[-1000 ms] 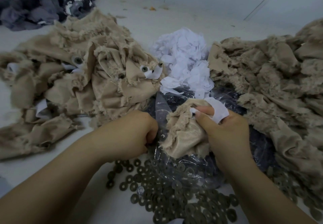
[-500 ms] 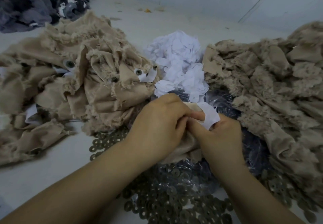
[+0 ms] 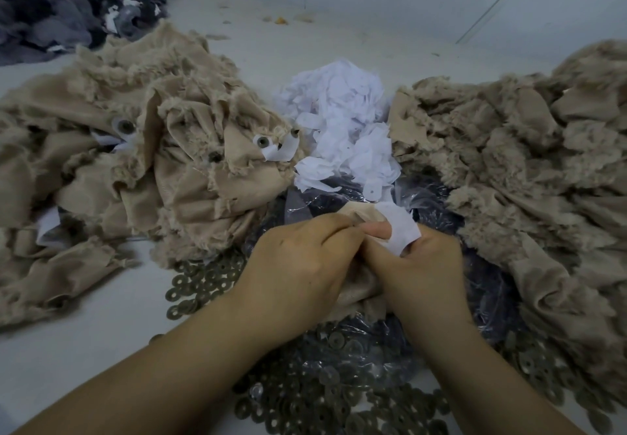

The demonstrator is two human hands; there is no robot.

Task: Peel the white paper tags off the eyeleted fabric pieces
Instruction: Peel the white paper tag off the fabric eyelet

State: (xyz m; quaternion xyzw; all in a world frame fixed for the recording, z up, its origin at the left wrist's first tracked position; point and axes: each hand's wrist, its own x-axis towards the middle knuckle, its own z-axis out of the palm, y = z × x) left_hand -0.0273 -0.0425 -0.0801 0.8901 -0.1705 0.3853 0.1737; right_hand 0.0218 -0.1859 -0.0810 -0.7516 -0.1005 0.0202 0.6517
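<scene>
Beige frayed fabric piece (image 3: 359,294): held low between both hands, above a clear plastic bag of dark rings (image 3: 342,350). Left hand (image 3: 302,265): fingers curled onto the fabric's top edge, meeting the right thumb; it sat clenched apart from the piece a second ago and closed in by the half-second mark, where it remains. Right hand (image 3: 424,265): thumb and fingers pinch a white paper tag (image 3: 400,227), which stands up from the fabric much as before. White heap of peeled paper tags (image 3: 342,126): just beyond the hands, unchanged. Left pile of beige eyeleted fabric pieces (image 3: 152,149), tags attached, and right pile of beige fabric (image 3: 515,163): unmoved. Loose dark metal rings (image 3: 203,285): scattered on the white table (image 3: 84,339).
</scene>
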